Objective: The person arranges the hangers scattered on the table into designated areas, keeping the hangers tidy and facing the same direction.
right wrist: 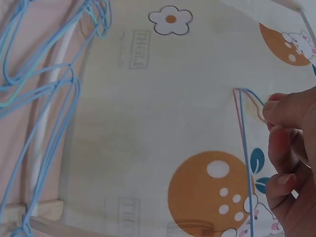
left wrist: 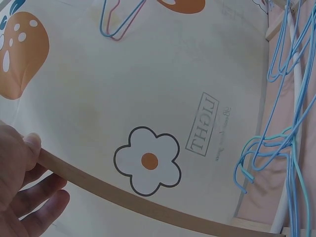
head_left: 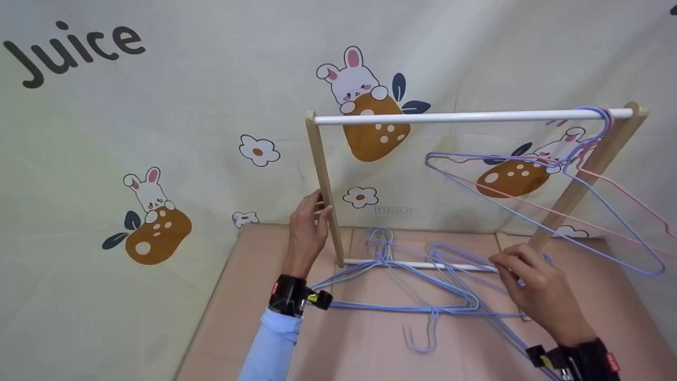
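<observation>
A small clothes rack with wooden posts and a white top rod (head_left: 455, 117) stands before me. My left hand (head_left: 308, 227) grips its left post (left wrist: 103, 186), thumb on one side and fingers on the other. A blue hanger (head_left: 597, 110) and a pink hanger (head_left: 624, 190) hang from the rod's right end. My right hand (head_left: 539, 288) is raised below them, near the right post; its fingers are loosely bent and nothing shows between them in the right wrist view. Several blue hangers (head_left: 396, 308) lie in a heap around the rack's lower white bar (head_left: 412, 264).
A brown board (head_left: 238, 317) lies under the rack and hangers. Behind it hangs a pale cloth (head_left: 211, 79) printed with rabbits and flowers. One hanger hook (head_left: 423, 350) points toward me at the heap's front.
</observation>
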Available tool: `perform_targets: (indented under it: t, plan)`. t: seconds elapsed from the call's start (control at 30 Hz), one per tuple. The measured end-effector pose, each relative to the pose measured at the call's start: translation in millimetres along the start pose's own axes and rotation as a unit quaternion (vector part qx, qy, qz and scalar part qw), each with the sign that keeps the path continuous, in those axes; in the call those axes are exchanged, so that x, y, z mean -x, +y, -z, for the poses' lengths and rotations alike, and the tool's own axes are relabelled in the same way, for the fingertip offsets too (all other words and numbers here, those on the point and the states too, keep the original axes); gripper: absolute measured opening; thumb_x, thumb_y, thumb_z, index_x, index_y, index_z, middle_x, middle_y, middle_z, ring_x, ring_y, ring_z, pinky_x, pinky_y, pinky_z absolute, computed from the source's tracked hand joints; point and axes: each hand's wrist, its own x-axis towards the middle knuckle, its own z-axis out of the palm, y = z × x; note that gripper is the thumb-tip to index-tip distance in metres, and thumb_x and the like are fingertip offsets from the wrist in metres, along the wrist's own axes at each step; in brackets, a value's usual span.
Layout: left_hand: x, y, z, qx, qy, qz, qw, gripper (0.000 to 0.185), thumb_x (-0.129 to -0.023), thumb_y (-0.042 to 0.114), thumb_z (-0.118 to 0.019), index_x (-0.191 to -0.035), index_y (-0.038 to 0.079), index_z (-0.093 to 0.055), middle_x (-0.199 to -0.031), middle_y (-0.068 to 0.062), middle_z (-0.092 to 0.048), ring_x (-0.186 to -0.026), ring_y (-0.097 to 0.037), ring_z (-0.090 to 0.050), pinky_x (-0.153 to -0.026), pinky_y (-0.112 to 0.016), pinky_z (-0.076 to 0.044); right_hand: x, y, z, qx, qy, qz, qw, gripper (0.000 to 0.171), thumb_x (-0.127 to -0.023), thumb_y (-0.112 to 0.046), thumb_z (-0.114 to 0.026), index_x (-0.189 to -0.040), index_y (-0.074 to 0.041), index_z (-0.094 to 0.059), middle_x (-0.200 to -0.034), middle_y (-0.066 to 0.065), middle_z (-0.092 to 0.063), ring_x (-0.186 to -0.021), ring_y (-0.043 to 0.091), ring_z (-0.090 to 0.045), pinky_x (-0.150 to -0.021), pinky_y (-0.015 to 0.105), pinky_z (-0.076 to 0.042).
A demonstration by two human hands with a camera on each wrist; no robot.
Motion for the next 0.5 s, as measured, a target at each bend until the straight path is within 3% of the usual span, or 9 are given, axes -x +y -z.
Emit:
perform_targets:
  t: [0.27,0.43,0.5]
  plan:
    - [0.8,0.3,0.6,0.004,-0.002,0.001,1.0,0.039,-0.095,0.013,-0.054,-0.132,0.003,-0.049,-0.115,-0.007,-0.057,-0.099,-0.013,-0.058,-0.079,-0.021,-0.051,12.3,-8.5,-30.2,-0.021,-0.042,-0.006,0.999,0.029,-0.074,0.002,-0.071,-0.097,-0.014,-0.07,-0.095,-0.008,-0.055,-0.069,0.0,-0.05,-0.053,0.01,-0.043]
    - [0.0,-0.8,0.6,0.0,0.003,-0.009,1.0,0.039,-0.094,0.012,-0.055,-0.131,0.001,-0.049,-0.113,-0.009,-0.058,-0.098,-0.015,-0.059,-0.077,-0.02,-0.051,23.6,-9.0,-44.7,-0.021,-0.064,-0.014,0.998,0.028,-0.075,0.0,-0.072,-0.097,-0.016,-0.069,-0.095,-0.01,-0.055,-0.069,-0.002,-0.048,-0.053,0.01,-0.041]
    - [-0.3,-1.2,0.4,-0.002,0.002,-0.006,1.0,0.039,-0.094,0.012,-0.055,-0.131,0.001,-0.049,-0.113,-0.009,-0.058,-0.098,-0.014,-0.059,-0.077,-0.019,-0.051,28.4,-9.0,-49.4,-0.018,-0.081,-0.028,0.996,0.02,-0.079,-0.008,-0.072,-0.097,-0.016,-0.069,-0.095,-0.011,-0.055,-0.07,-0.001,-0.049,-0.054,0.012,-0.043]
